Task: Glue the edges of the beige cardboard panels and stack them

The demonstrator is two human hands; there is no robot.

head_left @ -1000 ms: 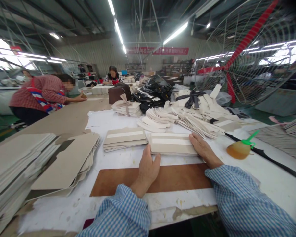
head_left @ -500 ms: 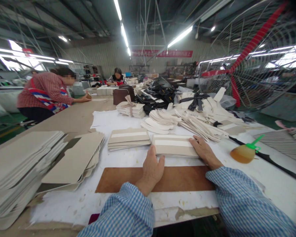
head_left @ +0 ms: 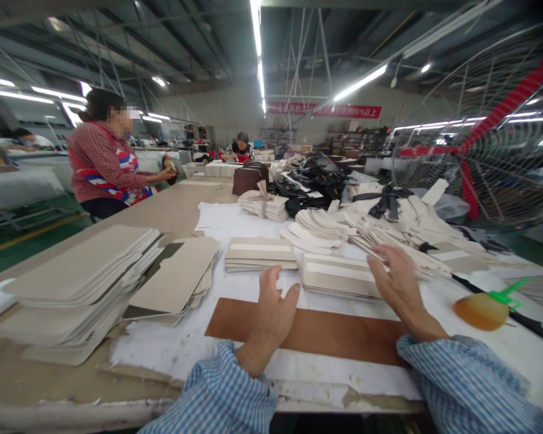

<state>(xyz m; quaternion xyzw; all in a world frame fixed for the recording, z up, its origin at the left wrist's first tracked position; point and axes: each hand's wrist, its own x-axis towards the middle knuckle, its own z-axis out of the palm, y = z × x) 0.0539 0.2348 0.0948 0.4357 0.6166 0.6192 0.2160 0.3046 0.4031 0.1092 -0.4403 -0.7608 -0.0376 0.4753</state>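
My left hand point(head_left: 273, 306) hovers open over the near edge of a brown leather strip point(head_left: 326, 330), just left of a low stack of beige panels point(head_left: 337, 276) with a white band. Above the right end of that stack my right hand point(head_left: 396, 280) is raised, fingers loosely spread and holding nothing. A second, similar stack point(head_left: 259, 253) lies further left. Both sleeves are blue checked.
Tall piles of grey card pieces point(head_left: 79, 274) fill the left. Heaps of cut beige parts point(head_left: 389, 226) and black bags lie behind. An amber bottle with a green nozzle point(head_left: 486, 307) rests at right, near a large fan point(head_left: 493, 163). A person in a red shirt point(head_left: 106, 160) works at left.
Both hands have lifted off the beige stack; the right hand rose above it. The view has swung left and up, and the person at left now stands more upright.
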